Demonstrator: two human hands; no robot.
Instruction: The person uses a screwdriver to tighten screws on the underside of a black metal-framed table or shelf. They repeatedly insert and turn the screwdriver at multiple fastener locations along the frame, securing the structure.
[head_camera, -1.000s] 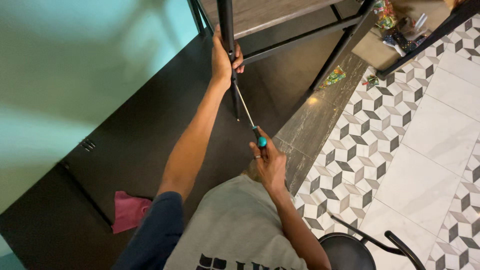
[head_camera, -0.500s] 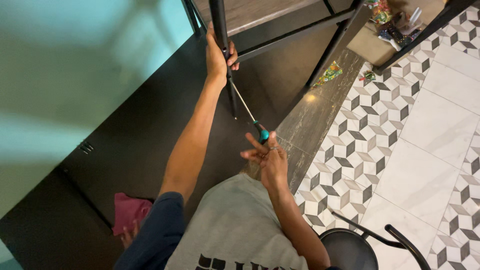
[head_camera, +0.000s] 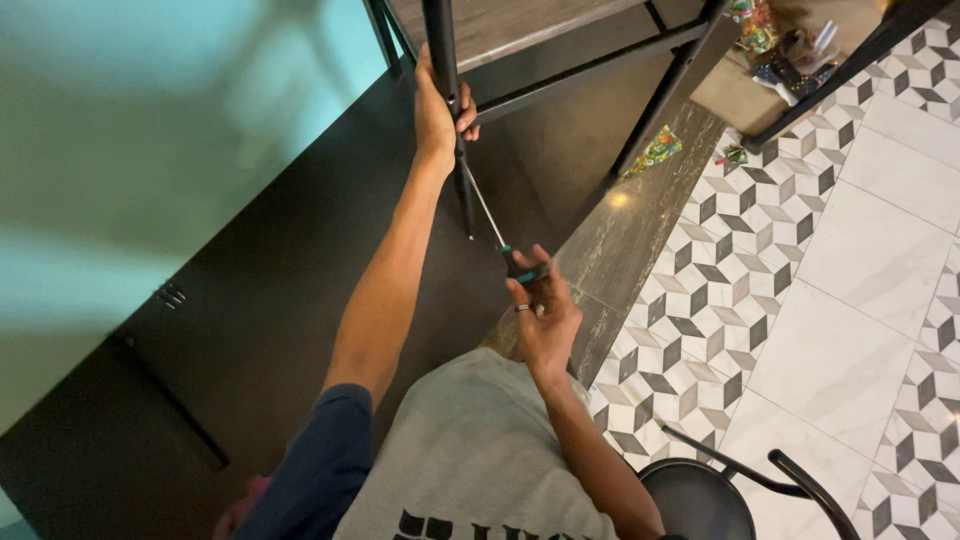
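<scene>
Since half a second ago, your right hand has slid back along the long thin screwdriver with a black-and-teal handle, fingers now curled loosely round the handle's end at frame centre. Your left hand is wrapped tight around the black metal frame leg at upper centre. The screwdriver's long axis slants from handle at lower right to tip at upper left, by that hand.
</scene>
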